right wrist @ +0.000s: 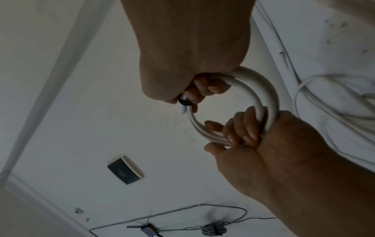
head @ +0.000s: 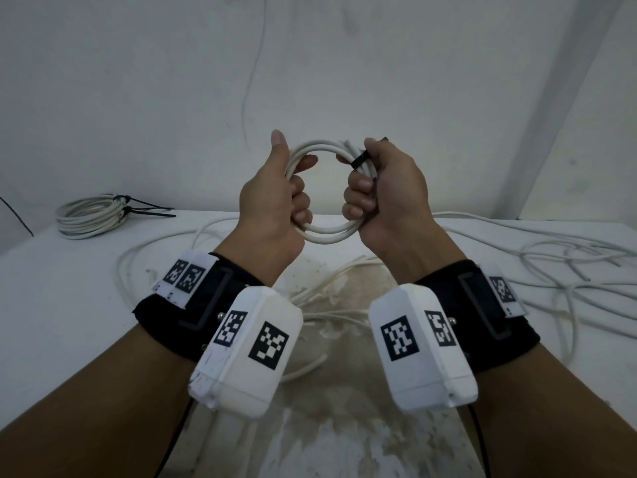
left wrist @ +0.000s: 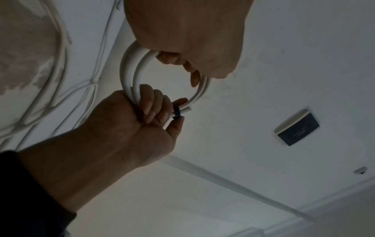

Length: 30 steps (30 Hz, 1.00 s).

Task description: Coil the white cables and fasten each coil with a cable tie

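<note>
While both fists grip white coil [head: 324, 232], left hand [head: 272, 205] clasps left side, right hand [head: 382, 198] black-tied side.

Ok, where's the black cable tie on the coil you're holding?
In the head view, the cable tie wraps the coil's upper right side, just above the right hand's curled fingers.

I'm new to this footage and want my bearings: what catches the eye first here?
First, the small coil of white cable held up at centre, gripped by the left hand on one side and the right hand on the other, where a black cable tie wraps it. On the table, two tied coils are stacked far left, and loose white cables sprawl to the right.
</note>
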Each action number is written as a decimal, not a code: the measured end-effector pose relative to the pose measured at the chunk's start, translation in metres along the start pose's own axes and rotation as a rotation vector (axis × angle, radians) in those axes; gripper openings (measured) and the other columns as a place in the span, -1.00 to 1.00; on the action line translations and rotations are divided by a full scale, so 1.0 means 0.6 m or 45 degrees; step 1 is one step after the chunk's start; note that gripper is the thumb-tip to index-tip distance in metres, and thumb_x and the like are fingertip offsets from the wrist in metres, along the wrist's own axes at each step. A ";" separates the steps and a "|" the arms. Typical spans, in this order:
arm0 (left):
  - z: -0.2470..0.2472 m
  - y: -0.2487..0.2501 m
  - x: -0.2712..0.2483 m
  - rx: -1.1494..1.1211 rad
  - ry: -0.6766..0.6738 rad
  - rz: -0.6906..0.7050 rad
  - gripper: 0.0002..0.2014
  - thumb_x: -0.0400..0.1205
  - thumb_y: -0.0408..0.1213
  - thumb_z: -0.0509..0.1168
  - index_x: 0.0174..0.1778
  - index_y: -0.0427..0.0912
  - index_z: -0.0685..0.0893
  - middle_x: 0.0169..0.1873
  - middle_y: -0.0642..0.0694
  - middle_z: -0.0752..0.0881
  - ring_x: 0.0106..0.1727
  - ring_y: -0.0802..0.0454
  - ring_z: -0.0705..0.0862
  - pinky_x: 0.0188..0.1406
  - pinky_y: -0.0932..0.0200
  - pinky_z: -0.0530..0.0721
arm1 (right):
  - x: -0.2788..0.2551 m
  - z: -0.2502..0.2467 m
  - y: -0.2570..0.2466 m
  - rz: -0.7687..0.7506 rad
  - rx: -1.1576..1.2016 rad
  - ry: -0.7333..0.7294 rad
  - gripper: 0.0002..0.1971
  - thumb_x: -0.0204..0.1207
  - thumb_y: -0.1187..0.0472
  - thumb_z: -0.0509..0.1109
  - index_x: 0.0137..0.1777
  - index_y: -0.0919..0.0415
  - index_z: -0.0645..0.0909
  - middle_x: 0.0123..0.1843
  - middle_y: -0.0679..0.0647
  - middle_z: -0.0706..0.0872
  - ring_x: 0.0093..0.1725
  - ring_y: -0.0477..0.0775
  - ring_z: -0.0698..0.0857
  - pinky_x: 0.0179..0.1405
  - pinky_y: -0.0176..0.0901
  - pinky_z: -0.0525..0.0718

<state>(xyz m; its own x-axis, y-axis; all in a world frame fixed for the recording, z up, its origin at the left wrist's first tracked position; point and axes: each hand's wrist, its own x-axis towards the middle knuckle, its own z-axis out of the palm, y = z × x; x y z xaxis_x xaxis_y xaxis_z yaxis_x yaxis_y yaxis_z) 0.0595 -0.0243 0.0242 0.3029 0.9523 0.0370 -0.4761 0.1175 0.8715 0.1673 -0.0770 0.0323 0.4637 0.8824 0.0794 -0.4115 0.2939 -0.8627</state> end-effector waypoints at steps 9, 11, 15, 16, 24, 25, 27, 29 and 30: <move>-0.006 0.002 0.011 -0.163 -0.080 -0.078 -0.53 0.77 0.13 0.10 -0.12 -0.18 0.68 -0.59 0.07 0.32 -0.63 0.15 0.14 -0.68 0.29 0.16 | -0.004 0.011 0.014 -0.039 0.103 0.085 -0.68 0.76 0.03 0.21 -0.10 0.26 0.55 -0.56 -0.02 0.25 -0.61 -0.06 0.16 -0.66 -0.24 0.21; -0.006 0.000 0.014 -0.185 -0.058 -0.072 -0.55 0.79 0.08 0.10 -0.14 -0.21 0.66 -0.61 0.06 0.30 -0.64 0.16 0.13 -0.71 0.29 0.12 | -0.003 0.010 0.016 -0.040 0.093 0.087 -0.66 0.76 0.03 0.21 -0.14 0.24 0.57 -0.55 -0.02 0.27 -0.60 -0.05 0.19 -0.64 -0.23 0.26; -0.011 -0.001 0.020 -0.178 0.059 -0.018 -0.53 0.77 0.11 0.13 -0.16 -0.21 0.70 -0.61 0.06 0.31 -0.65 0.16 0.14 -0.72 0.28 0.12 | -0.001 0.011 0.013 -0.051 -0.039 -0.003 -0.69 0.77 0.03 0.21 0.01 0.28 0.61 -0.51 0.01 0.40 -0.57 -0.03 0.34 -0.55 -0.21 0.48; -0.012 -0.001 0.022 -0.174 0.073 -0.012 -0.52 0.77 0.12 0.13 -0.16 -0.21 0.71 -0.62 0.07 0.32 -0.65 0.16 0.15 -0.72 0.27 0.12 | 0.000 0.011 0.011 -0.073 -0.085 -0.036 -0.71 0.78 0.06 0.21 0.01 0.29 0.60 -0.49 0.02 0.44 -0.56 -0.02 0.39 -0.53 -0.20 0.53; -0.082 0.012 0.024 0.029 0.116 -0.036 -0.49 0.79 0.11 0.07 -0.05 -0.26 0.72 -0.69 0.10 0.35 -0.70 0.15 0.21 -0.70 0.30 0.22 | -0.002 -0.004 0.008 0.103 -0.691 -0.338 -0.79 0.69 0.17 0.33 0.15 0.29 0.70 -0.06 0.12 0.86 -0.16 0.07 0.81 -0.16 -0.08 0.83; -0.096 0.018 0.024 0.062 0.129 -0.033 -0.49 0.79 0.11 0.07 -0.03 -0.26 0.72 -0.68 0.10 0.36 -0.70 0.15 0.22 -0.70 0.31 0.23 | 0.000 0.004 0.010 0.148 -0.707 -0.340 -0.79 0.68 0.17 0.36 0.14 0.29 0.71 -0.04 0.12 0.86 -0.13 0.09 0.82 -0.18 -0.08 0.83; -0.124 0.033 0.023 0.100 0.175 -0.031 -0.49 0.78 0.11 0.08 0.02 -0.28 0.72 -0.65 0.08 0.38 -0.70 0.14 0.23 -0.68 0.29 0.27 | 0.001 0.031 0.019 0.218 -0.672 -0.334 -0.80 0.66 0.16 0.38 0.09 0.29 0.72 -0.06 0.12 0.86 -0.15 0.09 0.83 -0.20 -0.08 0.82; -0.152 0.051 0.023 0.105 0.219 -0.010 -0.49 0.79 0.10 0.08 0.00 -0.29 0.71 -0.66 0.07 0.39 -0.70 0.13 0.23 -0.67 0.29 0.28 | 0.004 0.067 0.032 0.242 -0.671 -0.357 -0.79 0.65 0.17 0.40 0.08 0.31 0.73 -0.11 0.11 0.85 -0.21 0.06 0.82 -0.25 -0.10 0.80; -0.167 0.061 0.026 0.111 0.236 0.000 -0.50 0.79 0.09 0.07 -0.04 -0.28 0.71 -0.66 0.07 0.39 -0.70 0.13 0.24 -0.66 0.29 0.29 | 0.007 0.086 0.039 0.244 -0.679 -0.375 -0.80 0.65 0.18 0.40 0.08 0.32 0.73 -0.13 0.10 0.84 -0.23 0.05 0.81 -0.27 -0.10 0.80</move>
<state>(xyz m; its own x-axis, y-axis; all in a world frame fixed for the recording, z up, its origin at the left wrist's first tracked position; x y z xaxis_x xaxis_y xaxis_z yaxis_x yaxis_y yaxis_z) -0.0360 0.0230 0.0076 0.1420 0.9888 -0.0464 -0.4005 0.1003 0.9108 0.1195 -0.0476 0.0384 0.1539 0.9875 -0.0327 0.0166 -0.0357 -0.9992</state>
